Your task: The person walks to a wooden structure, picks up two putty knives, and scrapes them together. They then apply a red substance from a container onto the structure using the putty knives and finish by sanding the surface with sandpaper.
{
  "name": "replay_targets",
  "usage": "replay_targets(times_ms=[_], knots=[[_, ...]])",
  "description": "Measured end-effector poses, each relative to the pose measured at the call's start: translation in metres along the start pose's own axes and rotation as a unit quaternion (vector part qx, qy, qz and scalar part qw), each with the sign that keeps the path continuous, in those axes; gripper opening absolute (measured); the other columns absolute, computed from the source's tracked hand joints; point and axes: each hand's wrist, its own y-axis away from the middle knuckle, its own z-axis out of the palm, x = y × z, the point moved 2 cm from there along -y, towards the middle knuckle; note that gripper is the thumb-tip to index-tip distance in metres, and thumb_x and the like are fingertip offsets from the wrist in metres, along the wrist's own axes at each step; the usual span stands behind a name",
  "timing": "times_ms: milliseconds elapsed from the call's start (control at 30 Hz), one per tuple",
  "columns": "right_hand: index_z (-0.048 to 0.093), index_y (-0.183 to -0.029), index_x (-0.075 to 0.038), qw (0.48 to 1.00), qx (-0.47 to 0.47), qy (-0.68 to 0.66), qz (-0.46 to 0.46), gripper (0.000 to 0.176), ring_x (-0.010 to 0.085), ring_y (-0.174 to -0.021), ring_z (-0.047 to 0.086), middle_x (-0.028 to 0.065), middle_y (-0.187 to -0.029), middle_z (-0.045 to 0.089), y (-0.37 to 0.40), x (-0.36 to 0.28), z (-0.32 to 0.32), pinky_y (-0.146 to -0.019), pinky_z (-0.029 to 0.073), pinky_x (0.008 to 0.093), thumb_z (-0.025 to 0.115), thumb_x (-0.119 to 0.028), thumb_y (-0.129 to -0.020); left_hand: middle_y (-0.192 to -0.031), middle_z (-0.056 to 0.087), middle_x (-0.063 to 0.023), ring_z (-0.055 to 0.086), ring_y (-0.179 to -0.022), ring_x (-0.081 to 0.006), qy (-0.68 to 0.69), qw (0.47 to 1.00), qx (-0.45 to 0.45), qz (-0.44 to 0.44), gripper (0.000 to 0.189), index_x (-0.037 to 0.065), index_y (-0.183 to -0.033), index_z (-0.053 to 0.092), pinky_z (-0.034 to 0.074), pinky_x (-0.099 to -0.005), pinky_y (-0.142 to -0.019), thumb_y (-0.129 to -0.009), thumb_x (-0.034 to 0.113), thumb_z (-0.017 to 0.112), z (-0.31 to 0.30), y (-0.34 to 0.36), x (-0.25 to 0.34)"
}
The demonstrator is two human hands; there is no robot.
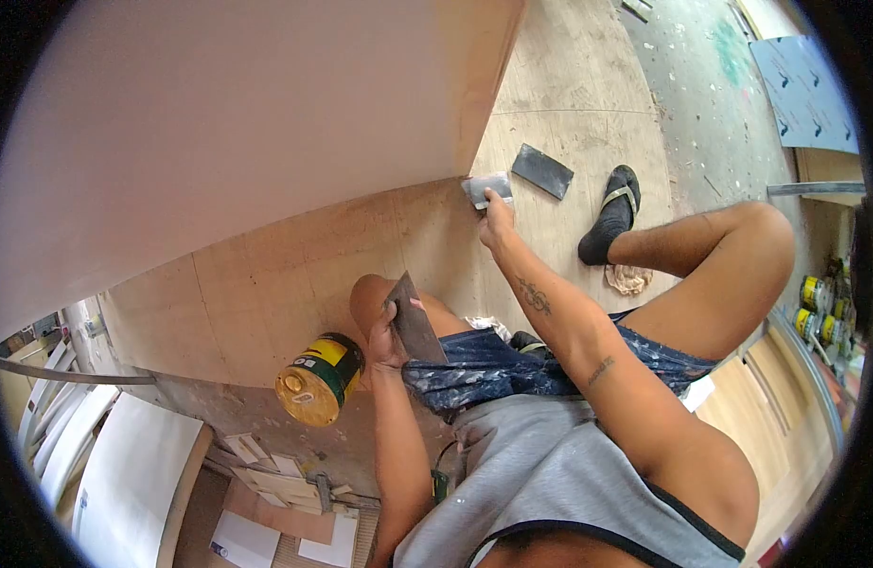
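My right hand (496, 220) is closed on a flat grey metal scraper (485, 189), thumb on top, with the blade right at the lower corner of a large pale panel (266, 114). Over my thigh, my left hand (386, 346) grips a dark, thin rectangular plate (416, 324) by its edge; a small pink mark shows near its upper end. A dark rectangular slab (542, 171) lies on the wooden board (588, 123) just beyond the scraper. Close by my left hand stands a yellow and black tin (320, 379) with a smeared lid.
My foot in a sandal (614, 213) rests on the board, near a crumpled cloth (628, 278). White curved panels (138, 478) and board offcuts (275, 473) sit at lower left. Several tins (820, 312) and a blue patterned sheet (807, 93) are at the right.
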Motion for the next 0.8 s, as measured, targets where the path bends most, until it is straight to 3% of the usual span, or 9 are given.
replay_targets(times_ms=[400,467,600,800], knots=[[0.05,-0.114,0.0,1.0,0.017,-0.004,0.0,0.025,0.0256,-0.086,0.065,0.0119,-0.104,0.061,0.007,-0.006,0.02,-0.071,0.057,0.035,0.057,-0.009,-0.092,-0.099,0.059,-0.0085,0.059,-0.09,-0.0214,-0.014,0.999,-0.012,0.035,0.035,0.003,-0.109,0.058,0.05,-0.0328,-0.08,-0.09,0.031,0.065,-0.012,-0.002,0.006],[0.049,-0.113,0.001,1.0,0.025,-0.014,-0.001,0.027,0.0256,-0.087,0.065,0.0121,-0.104,0.061,0.005,-0.013,0.025,-0.069,0.058,0.0355,0.057,-0.008,-0.09,-0.1,0.058,-0.0083,0.059,-0.09,-0.0215,0.074,0.995,-0.066,0.006,0.035,0.002,-0.111,0.057,0.049,-0.033,-0.079,-0.091,0.03,0.064,-0.012,-0.004,0.004],[0.05,-0.115,-0.002,0.997,0.061,0.04,0.011,0.029,0.0252,-0.083,0.065,0.0124,-0.101,0.062,0.032,-0.017,0.002,-0.064,0.057,0.0358,0.057,-0.011,-0.087,-0.101,0.058,-0.0079,0.059,-0.091,-0.0221,0.062,0.996,-0.067,-0.006,0.034,0.002,-0.112,0.056,0.05,-0.0339,-0.081,-0.092,0.028,0.063,-0.002,-0.002,0.006],[0.052,-0.115,-0.004,0.998,0.035,0.052,-0.002,0.028,0.0238,-0.082,0.065,0.0092,-0.101,0.062,0.016,-0.003,-0.004,-0.071,0.055,0.0369,0.058,-0.01,-0.088,-0.102,0.059,-0.0077,0.059,-0.093,-0.0227,0.053,0.995,-0.079,-0.007,0.032,0.003,-0.114,0.056,0.051,-0.0352,-0.083,-0.093,0.026,0.062,-0.006,-0.002,0.007]])
